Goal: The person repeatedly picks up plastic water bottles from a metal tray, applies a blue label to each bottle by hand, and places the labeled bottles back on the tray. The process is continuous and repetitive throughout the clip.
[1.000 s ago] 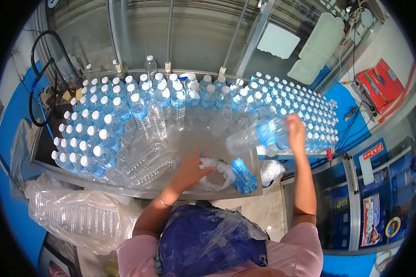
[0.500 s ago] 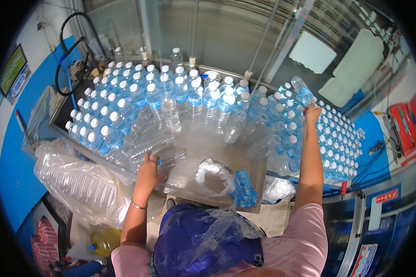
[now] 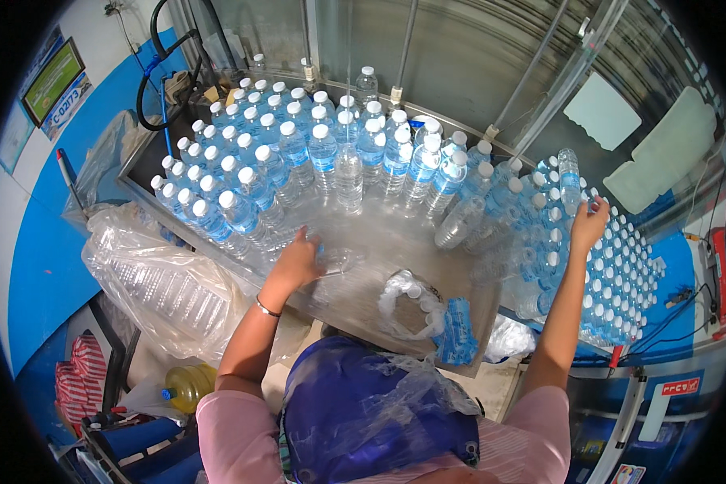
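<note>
At the middle of the metal tray point(image 3: 355, 226), my left hand point(image 3: 294, 264) bends round one end of a clear plastic bottle point(image 3: 343, 261) lying on its side. That bottle is smeared, and some of the fingers are hidden. Over on the right, my right hand point(image 3: 590, 224) is beside a blue-labelled bottle point(image 3: 569, 179) that lies on top of the packed capped bottles point(image 3: 609, 266). Its fingers are apart and grip nothing. A clear bottle without a cap point(image 3: 349, 181) stands ahead of my left hand, among rows of white-capped bottles point(image 3: 254, 189).
A ring-shaped clear plastic bag of white caps point(image 3: 399, 294) and a stack of blue labels point(image 3: 457, 332) lie at the tray's near right. A large plastic sack of clear bottles point(image 3: 165, 282) leans at the left. Thin vertical pipes point(image 3: 406, 52) come down behind the tray.
The view has swung, shifting the scene rightward. My right hand has let go of the blue-labelled bottle, now lying on the packed ones. My left hand has moved forward over the lying bottles.
</note>
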A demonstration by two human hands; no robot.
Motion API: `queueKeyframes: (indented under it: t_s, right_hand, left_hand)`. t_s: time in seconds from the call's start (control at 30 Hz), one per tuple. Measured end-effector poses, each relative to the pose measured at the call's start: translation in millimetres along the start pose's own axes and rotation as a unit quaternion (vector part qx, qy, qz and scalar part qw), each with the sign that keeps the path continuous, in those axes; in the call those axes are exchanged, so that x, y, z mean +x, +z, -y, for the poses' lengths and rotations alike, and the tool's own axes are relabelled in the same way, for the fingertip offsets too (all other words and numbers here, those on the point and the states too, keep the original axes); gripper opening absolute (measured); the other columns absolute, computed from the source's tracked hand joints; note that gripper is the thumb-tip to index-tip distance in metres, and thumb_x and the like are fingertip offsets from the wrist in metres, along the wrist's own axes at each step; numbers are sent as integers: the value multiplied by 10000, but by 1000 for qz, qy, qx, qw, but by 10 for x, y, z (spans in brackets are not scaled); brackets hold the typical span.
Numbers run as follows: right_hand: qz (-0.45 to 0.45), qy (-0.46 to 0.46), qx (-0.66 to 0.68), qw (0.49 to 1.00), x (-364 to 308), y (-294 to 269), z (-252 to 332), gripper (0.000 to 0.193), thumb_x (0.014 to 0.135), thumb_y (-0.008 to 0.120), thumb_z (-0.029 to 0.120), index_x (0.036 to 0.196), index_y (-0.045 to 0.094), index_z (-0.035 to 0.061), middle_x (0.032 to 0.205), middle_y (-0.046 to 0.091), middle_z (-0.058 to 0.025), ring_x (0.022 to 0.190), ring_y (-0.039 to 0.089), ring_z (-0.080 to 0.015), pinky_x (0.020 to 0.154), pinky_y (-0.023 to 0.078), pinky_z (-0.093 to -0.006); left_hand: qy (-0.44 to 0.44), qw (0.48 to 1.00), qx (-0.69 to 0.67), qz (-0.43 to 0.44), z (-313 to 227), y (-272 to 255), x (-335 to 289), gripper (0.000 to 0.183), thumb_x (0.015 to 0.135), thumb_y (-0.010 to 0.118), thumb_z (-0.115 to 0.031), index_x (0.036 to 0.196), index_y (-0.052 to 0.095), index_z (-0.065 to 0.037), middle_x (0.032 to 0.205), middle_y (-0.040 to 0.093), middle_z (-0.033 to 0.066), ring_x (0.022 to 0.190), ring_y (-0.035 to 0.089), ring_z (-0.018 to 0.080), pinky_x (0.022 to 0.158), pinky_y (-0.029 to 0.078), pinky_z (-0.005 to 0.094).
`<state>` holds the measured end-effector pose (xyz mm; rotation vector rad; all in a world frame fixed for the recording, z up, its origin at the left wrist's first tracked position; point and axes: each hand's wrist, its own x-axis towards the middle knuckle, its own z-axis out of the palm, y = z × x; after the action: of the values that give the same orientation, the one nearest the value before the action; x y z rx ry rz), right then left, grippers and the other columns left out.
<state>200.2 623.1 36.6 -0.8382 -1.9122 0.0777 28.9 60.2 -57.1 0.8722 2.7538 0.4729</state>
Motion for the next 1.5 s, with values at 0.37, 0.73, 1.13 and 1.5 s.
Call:
queueKeyframes:
  t_s: [0.37,0.73,1.13,1.5]
  right_hand:
    - [599,-151,235,751,-2865,240,2513,604,800,748,311,1304,501,87,1257,540,-187,1122,564,-344,973,444,-408]
    - [592,-87,203,775,-1448,-186,2384,394,770,738,127,1140,611,83,1029,654,-136,924,642,-295,812,516,-383]
    - [334,-155,56,928,-1215,303,2752,369,802,691,74,1152,579,56,1050,588,-198,932,615,-399,781,506,-461]
    - [328,-165,-2,930,-1284,396,2651,442,809,679,76,1235,563,53,1102,568,-212,956,618,-396,802,518,-454]
  left_hand:
    - [-10,997,81,-17,349,149,596,414,753,618,-14,1154,523,19,1123,581,290,902,651,422,766,556,459]
    - [70,962,-242,-105,-155,-74,503,634,784,749,-140,1329,452,-16,1176,556,254,1032,594,406,867,491,442]
    - [100,907,-348,-214,-868,502,1364,613,879,620,-106,1390,317,49,1308,453,281,1186,484,442,969,428,461]
    - [123,891,-359,-250,-855,729,1495,607,847,606,-32,1385,341,59,1334,470,257,1243,468,402,1039,388,420]
